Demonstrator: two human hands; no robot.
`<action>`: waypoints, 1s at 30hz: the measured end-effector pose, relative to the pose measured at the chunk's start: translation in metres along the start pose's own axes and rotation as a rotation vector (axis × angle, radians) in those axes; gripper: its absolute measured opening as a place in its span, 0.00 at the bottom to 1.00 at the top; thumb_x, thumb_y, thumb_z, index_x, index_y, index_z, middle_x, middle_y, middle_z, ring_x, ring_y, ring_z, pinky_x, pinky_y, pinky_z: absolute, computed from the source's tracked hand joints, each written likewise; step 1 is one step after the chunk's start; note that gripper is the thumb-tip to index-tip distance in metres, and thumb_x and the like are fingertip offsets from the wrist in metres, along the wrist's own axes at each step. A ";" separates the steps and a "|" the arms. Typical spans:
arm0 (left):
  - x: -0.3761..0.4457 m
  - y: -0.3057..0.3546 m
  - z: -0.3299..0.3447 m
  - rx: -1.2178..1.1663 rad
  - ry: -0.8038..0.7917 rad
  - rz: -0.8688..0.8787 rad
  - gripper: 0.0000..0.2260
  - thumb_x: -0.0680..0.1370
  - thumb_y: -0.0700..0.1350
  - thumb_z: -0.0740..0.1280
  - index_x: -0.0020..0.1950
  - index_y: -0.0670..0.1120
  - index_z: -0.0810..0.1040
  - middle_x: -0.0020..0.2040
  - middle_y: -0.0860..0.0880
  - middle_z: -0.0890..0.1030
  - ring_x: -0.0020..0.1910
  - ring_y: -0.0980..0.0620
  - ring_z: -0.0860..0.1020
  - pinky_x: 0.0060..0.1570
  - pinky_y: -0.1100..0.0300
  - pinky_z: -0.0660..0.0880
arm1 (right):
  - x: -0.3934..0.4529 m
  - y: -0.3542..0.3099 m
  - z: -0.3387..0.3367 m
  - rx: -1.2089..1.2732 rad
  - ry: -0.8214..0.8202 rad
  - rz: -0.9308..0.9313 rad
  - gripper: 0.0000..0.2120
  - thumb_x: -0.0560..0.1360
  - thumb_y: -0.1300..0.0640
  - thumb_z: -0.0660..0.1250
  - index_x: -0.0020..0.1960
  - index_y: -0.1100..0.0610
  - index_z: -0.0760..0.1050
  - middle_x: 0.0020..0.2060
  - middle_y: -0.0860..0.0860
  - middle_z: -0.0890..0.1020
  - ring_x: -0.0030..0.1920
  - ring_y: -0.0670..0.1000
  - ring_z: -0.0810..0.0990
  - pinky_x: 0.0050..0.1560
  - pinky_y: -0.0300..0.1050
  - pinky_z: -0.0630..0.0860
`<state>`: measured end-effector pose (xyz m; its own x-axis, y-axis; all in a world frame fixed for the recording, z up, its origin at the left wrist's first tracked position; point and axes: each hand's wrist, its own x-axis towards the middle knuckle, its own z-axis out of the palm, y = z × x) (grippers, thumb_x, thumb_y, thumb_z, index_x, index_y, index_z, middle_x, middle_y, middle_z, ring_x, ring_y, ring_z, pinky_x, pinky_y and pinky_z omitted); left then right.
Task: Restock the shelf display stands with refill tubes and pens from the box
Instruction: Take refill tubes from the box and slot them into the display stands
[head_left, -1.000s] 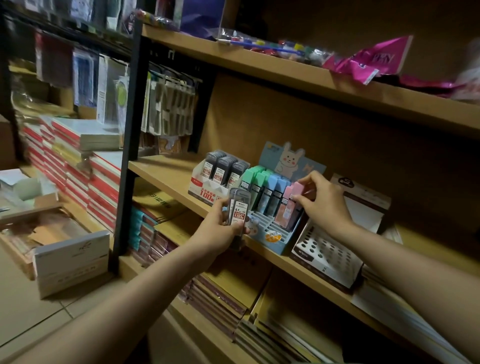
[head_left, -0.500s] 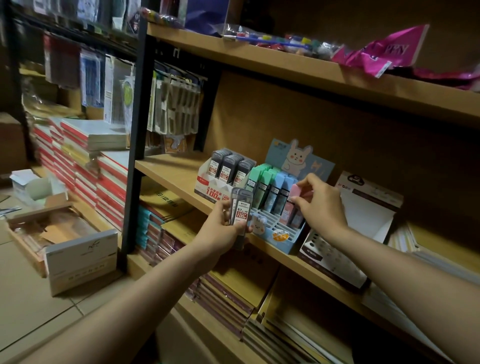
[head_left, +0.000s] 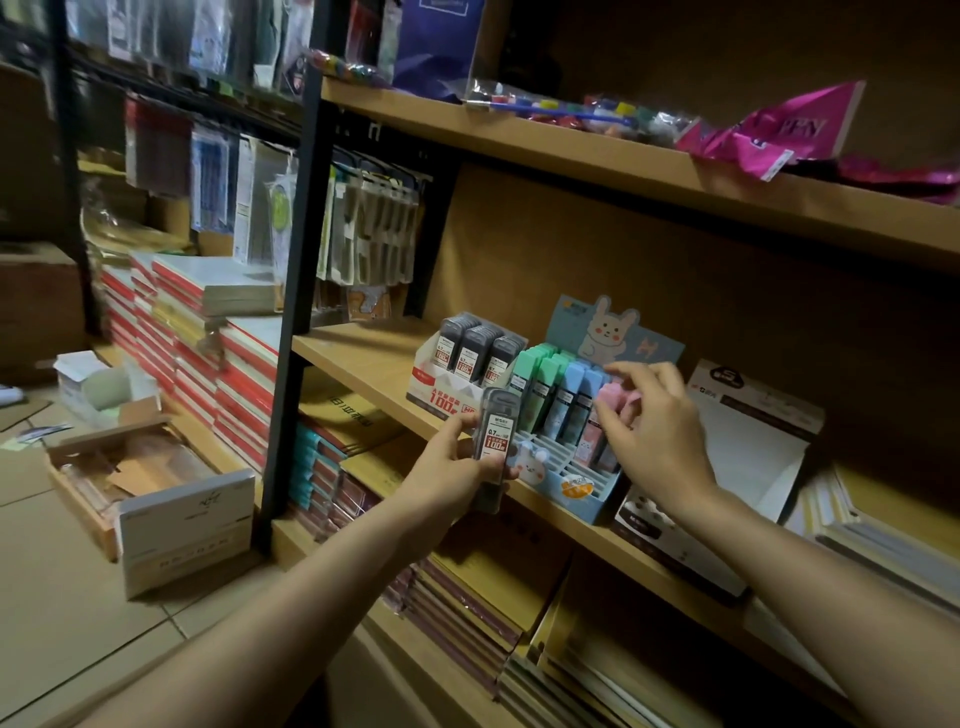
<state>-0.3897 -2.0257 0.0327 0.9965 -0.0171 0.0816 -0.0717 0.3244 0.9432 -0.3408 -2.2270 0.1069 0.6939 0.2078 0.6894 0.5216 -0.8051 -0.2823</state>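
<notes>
Now: grey tubes in one hand, pink tubes at the other

Left hand (head_left: 451, 470) grips a small stack of grey refill tubes (head_left: 496, 441) upright, just before the blue bunny display stand (head_left: 563, 467). Right hand (head_left: 657, 436) hovers with fingers loosely spread at the pink refill tubes (head_left: 613, 402) standing in that stand on the wooden shelf (head_left: 363, 358).

shelf (head_left: 363, 358): boxed tubes (head_left: 475, 353) left | rabbit stand (head_left: 566, 467) middle | holed stand (head_left: 675, 545) right
</notes>
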 end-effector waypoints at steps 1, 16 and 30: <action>-0.001 0.001 -0.002 0.001 -0.004 0.003 0.15 0.79 0.35 0.64 0.60 0.53 0.72 0.53 0.46 0.82 0.49 0.50 0.83 0.46 0.55 0.78 | -0.001 -0.005 -0.001 0.047 -0.052 -0.024 0.13 0.77 0.57 0.69 0.61 0.54 0.77 0.52 0.49 0.75 0.43 0.43 0.75 0.44 0.31 0.72; 0.011 0.018 -0.032 0.398 -0.027 0.145 0.11 0.81 0.43 0.63 0.63 0.51 0.71 0.58 0.50 0.78 0.55 0.56 0.79 0.55 0.57 0.77 | 0.058 -0.072 0.033 0.175 -0.560 -0.103 0.10 0.75 0.55 0.71 0.56 0.51 0.81 0.47 0.47 0.84 0.45 0.44 0.83 0.47 0.43 0.81; 0.053 0.012 -0.063 1.367 0.132 0.342 0.30 0.79 0.57 0.63 0.77 0.61 0.52 0.80 0.52 0.44 0.78 0.48 0.44 0.76 0.45 0.50 | 0.133 -0.068 0.060 -0.134 -0.259 -0.040 0.08 0.75 0.54 0.71 0.53 0.55 0.82 0.47 0.50 0.82 0.44 0.46 0.76 0.40 0.34 0.69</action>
<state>-0.3349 -1.9633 0.0276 0.9131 -0.0134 0.4074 -0.2149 -0.8651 0.4533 -0.2543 -2.1107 0.1779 0.7868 0.3622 0.4998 0.4930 -0.8560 -0.1557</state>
